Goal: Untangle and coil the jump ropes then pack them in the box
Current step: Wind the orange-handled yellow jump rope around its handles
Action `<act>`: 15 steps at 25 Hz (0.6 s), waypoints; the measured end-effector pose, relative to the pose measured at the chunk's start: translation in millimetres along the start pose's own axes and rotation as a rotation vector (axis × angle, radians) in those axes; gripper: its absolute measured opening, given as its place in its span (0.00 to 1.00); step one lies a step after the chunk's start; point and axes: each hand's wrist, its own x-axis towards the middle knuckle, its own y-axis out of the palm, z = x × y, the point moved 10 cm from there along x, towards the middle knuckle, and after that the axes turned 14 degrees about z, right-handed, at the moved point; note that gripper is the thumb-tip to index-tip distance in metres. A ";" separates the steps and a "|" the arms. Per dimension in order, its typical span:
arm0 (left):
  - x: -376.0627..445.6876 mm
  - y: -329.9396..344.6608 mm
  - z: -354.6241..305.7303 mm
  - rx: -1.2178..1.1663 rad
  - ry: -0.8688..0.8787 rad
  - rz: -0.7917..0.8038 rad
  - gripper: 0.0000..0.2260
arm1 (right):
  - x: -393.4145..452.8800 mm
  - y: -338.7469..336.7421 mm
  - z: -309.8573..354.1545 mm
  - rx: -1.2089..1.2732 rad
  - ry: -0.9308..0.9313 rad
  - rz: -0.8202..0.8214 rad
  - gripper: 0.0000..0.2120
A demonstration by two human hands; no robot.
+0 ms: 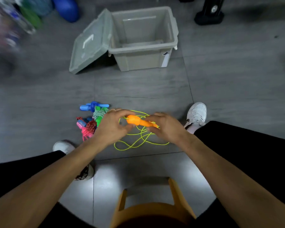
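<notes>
Orange plastic jump-rope handles (139, 122) are pinched together by left hand (112, 125) and right hand (164, 127), their yellow-green cord (138, 142) dangling below for coiling.

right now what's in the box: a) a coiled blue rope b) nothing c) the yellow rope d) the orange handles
b, the box stands open with its bare bottom showing, while both hands, left and right, hold the orange handles over the loose yellow rope on the floor, and the other ropes lie in a pile beside it.
</notes>
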 end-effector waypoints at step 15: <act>-81.7 -29.4 8.3 -0.680 -0.216 -0.198 0.02 | -18.9 -29.7 106.5 0.141 -0.054 -0.007 0.11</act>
